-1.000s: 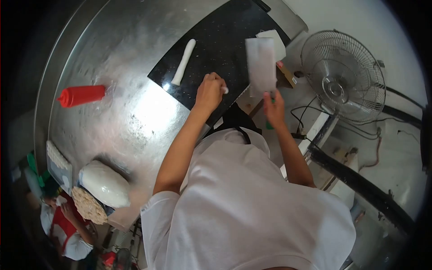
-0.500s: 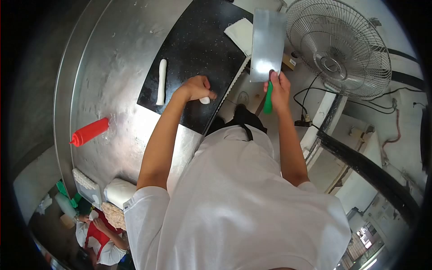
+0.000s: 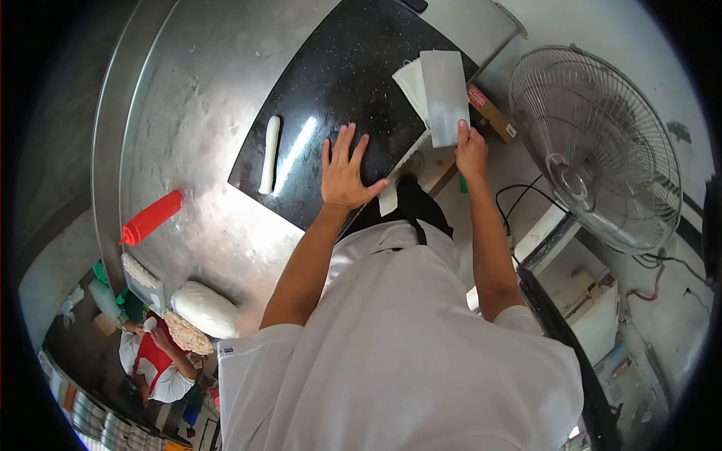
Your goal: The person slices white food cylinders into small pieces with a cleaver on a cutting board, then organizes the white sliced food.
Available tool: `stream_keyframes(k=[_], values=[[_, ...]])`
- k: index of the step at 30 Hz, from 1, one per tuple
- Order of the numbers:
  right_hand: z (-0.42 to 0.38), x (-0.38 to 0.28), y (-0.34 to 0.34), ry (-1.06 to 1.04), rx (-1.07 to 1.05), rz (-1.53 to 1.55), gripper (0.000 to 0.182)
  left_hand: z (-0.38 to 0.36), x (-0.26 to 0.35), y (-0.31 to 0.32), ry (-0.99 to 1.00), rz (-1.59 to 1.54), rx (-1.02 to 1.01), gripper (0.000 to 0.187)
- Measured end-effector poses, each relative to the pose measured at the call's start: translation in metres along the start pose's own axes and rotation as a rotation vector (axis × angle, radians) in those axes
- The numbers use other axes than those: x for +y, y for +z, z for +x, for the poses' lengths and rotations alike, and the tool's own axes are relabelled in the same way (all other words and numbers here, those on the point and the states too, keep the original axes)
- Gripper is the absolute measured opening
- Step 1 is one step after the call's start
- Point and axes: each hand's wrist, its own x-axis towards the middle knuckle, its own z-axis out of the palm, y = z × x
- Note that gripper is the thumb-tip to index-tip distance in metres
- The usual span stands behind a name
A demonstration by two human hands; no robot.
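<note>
My left hand (image 3: 344, 177) lies palm down with fingers spread on the black speckled board (image 3: 316, 98). Whatever is under the palm is hidden. Left of it, a white dough roll (image 3: 270, 155) rests on the board. A white strip (image 3: 388, 201) shows below my thumb at the board's near edge. My right hand (image 3: 471, 156) is closed around the green handle of a broad cleaver (image 3: 446, 99). Its rectangular blade points away from me and overlaps a folded white cloth (image 3: 409, 83) at the board's right side.
A red squeeze bottle (image 3: 152, 217) lies on the steel table (image 3: 195, 120). Nearer stand a white bundle (image 3: 204, 309) and a tray (image 3: 143, 282). A wire fan (image 3: 594, 150) stands right, beside a cardboard box (image 3: 490, 113). Another person in a red apron (image 3: 156, 353) works at lower left.
My left hand has opened from curled around a small dough piece to spread flat, and that piece is out of sight. The cleaver has come lower in view, over the cloth.
</note>
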Motion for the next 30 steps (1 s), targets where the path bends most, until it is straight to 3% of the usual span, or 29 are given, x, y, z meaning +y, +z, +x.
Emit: stream_keyframes(k=[2, 5, 8, 10, 11, 14, 15, 19, 21, 22, 24, 27, 29, 30], values=[[0.018, -0.018, -0.008, -0.004, -0.012, -0.025, 0.060, -0.003, -0.003, 0.002, -0.057, -0.042, 0.029, 0.103], [0.015, -0.062, -0.027, 0.144, -0.080, 0.176, 0.055, -0.002, -0.007, 0.010, -0.096, -0.041, 0.124, 0.103], [-0.016, -0.054, -0.012, 0.138, 0.024, 0.348, 0.050, 0.002, -0.010, 0.010, -0.113, -0.049, 0.177, 0.103], [-0.027, -0.012, 0.012, 0.029, 0.014, 0.167, 0.049, -0.001, -0.009, 0.011, -0.118, -0.079, 0.200, 0.102], [-0.031, 0.001, 0.017, -0.034, 0.015, 0.080, 0.048, 0.000, -0.009, 0.013, -0.095, -0.100, 0.256, 0.097], [-0.042, -0.032, 0.000, 0.057, -0.014, 0.126, 0.048, 0.000, -0.010, 0.012, -0.039, -0.161, 0.297, 0.090], [-0.051, -0.043, -0.008, 0.090, -0.021, 0.213, 0.048, 0.003, -0.008, 0.012, -0.007, -0.208, 0.342, 0.074], [-0.111, -0.054, -0.030, 0.192, 0.010, 0.485, 0.046, 0.014, -0.010, 0.008, 0.225, -0.092, 0.212, 0.042], [-0.139, -0.053, -0.033, 0.212, 0.050, 0.548, 0.045, 0.044, -0.029, 0.006, 0.270, -0.308, 0.318, 0.041], [-0.161, -0.045, -0.031, 0.229, 0.058, 0.552, 0.045, 0.068, -0.028, -0.013, 0.264, -0.511, 0.406, 0.041], [-0.204, -0.027, -0.024, 0.279, 0.058, 0.557, 0.045, 0.077, -0.010, -0.058, 0.044, -0.541, 0.443, 0.057], [-0.239, -0.005, -0.010, 0.316, 0.024, 0.527, 0.047, 0.008, -0.003, -0.020, 0.137, -0.083, 0.522, 0.079], [-0.261, 0.006, -0.005, 0.320, -0.027, 0.433, 0.051, -0.024, -0.019, 0.005, 0.047, -0.037, 0.413, 0.087], [-0.259, 0.007, 0.000, 0.223, -0.031, 0.337, 0.053, -0.025, -0.028, 0.008, 0.008, -0.012, 0.367, 0.091]])
